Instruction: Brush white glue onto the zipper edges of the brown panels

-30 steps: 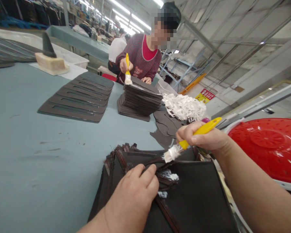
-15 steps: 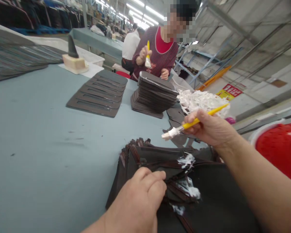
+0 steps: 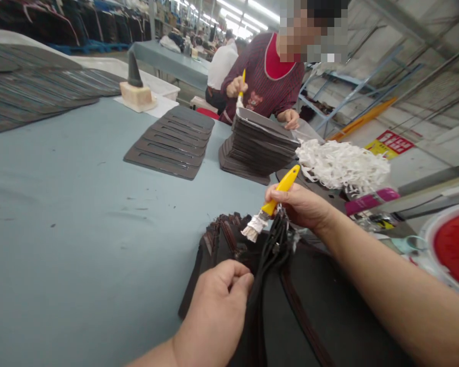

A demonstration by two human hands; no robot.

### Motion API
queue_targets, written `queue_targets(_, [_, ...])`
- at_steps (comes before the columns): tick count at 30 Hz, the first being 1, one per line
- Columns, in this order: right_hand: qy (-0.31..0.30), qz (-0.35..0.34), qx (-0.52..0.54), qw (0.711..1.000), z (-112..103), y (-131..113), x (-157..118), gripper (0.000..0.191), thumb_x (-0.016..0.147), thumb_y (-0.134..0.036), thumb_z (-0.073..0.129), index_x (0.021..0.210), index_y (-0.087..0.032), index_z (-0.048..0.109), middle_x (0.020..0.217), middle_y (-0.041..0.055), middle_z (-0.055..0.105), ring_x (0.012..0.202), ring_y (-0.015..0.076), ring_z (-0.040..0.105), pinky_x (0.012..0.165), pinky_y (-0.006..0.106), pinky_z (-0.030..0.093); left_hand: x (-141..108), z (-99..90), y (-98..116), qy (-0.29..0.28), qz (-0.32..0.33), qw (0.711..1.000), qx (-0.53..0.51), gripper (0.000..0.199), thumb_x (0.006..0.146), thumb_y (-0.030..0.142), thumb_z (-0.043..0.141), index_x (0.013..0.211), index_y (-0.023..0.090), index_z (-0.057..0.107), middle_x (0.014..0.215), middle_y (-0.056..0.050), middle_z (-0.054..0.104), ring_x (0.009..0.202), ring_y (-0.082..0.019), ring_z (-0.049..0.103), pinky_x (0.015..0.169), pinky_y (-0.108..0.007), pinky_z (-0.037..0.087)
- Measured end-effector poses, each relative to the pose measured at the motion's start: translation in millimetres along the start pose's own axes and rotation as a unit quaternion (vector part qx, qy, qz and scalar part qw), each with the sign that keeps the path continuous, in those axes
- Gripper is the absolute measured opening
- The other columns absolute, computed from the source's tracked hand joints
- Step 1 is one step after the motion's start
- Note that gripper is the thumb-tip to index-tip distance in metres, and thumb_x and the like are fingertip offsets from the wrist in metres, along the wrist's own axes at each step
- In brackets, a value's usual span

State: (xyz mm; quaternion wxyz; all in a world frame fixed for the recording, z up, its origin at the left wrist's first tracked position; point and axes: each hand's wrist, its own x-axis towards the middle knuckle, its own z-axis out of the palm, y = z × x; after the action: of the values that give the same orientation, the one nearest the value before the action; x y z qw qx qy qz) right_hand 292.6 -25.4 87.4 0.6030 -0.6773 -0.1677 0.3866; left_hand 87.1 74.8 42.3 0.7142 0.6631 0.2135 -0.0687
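My right hand (image 3: pixel 298 206) is shut on a yellow-handled glue brush (image 3: pixel 279 186), its white-caked bristles (image 3: pixel 254 227) pointing down and left. A bunch of black strips (image 3: pixel 273 250) rises from a dark stitched stack (image 3: pixel 309 321) up to my right fingers. My left hand (image 3: pixel 216 308) is curled and pinches at the near edge of the stack, beside the strips. The white glue smears seen earlier are hidden here.
A co-worker across the blue-grey table (image 3: pixel 80 214) holds a yellow brush over a tall stack of dark pieces (image 3: pixel 258 145). Dark slotted panels (image 3: pixel 170 142) lie beyond my hands. White paper shreds (image 3: pixel 340 165), a pink bottle (image 3: pixel 371 201) and a red round lid (image 3: pixel 457 244) sit to the right.
The black strips now stand lifted from the stack up to my right hand. The brush has swung from pointing left to pointing down. The view has turned leftward.
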Motion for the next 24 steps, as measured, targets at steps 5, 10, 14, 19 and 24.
queue_targets(5, [-0.001, 0.055, 0.047, 0.997, -5, 7, 3, 0.030, 0.059, -0.036, 0.076, 0.068, -0.013, 0.059, 0.046, -0.0034, 0.049, 0.041, 0.0088, 0.047, 0.040, 0.019, 0.038, 2, 9.1, -7, 0.030, 0.002, 1.000, 0.002, 0.019, 0.076, 0.036, 0.053, 0.081, 0.018, 0.054, 0.064, 0.003, 0.051, 0.057, -0.011, 0.047, 0.051, -0.022, 0.037])
queue_targets(10, [0.090, -0.038, 0.080, 0.992, -19, 8, 7, 0.027, 0.067, -0.036, 0.072, 0.078, -0.018, 0.056, 0.043, -0.0082, 0.040, 0.047, 0.0098, 0.050, 0.053, 0.023, 0.046, 0, 2.3, -4, 0.099, 0.067, 0.986, 0.116, 0.042, 0.069, 0.034, 0.059, 0.105, 0.016, 0.046, 0.101, -0.008, 0.052, 0.092, -0.021, 0.050, 0.078, -0.033, 0.042])
queue_targets(14, [0.157, -0.077, -0.039, 0.984, -35, 17, -17, 0.033, 0.071, -0.045, 0.067, 0.091, -0.023, 0.051, 0.054, -0.0053, 0.053, 0.053, 0.0121, 0.054, 0.055, 0.025, 0.047, 3, -3.0, 0, 0.011, -0.030, 0.992, 0.122, 0.041, 0.069, 0.044, 0.057, 0.097, 0.015, 0.047, 0.074, -0.002, 0.055, 0.067, -0.017, 0.053, 0.058, -0.028, 0.040])
queue_targets(19, [0.134, -0.038, -0.321, 0.937, -46, 47, -65, 0.037, 0.082, -0.056, 0.045, 0.089, -0.020, 0.051, 0.073, 0.0016, 0.055, 0.068, 0.0167, 0.054, 0.062, 0.028, 0.045, 9, -1.0, -3, -0.008, -0.046, 0.988, 0.149, 0.032, 0.071, 0.049, 0.052, 0.065, 0.018, 0.046, 0.056, 0.003, 0.049, 0.053, -0.012, 0.044, 0.046, -0.023, 0.028])
queue_targets(24, [0.147, -0.111, -0.443, 0.877, -44, 64, -84, 0.042, 0.086, -0.059, 0.028, 0.095, -0.022, 0.046, 0.080, 0.0026, 0.052, 0.075, 0.0200, 0.052, 0.068, 0.032, 0.041, 10, 2.6, -2, 0.003, -0.068, 0.989, 0.132, 0.017, 0.071, 0.032, 0.053, 0.064, 0.018, 0.047, 0.054, 0.002, 0.051, 0.051, -0.012, 0.046, 0.043, -0.021, 0.029])
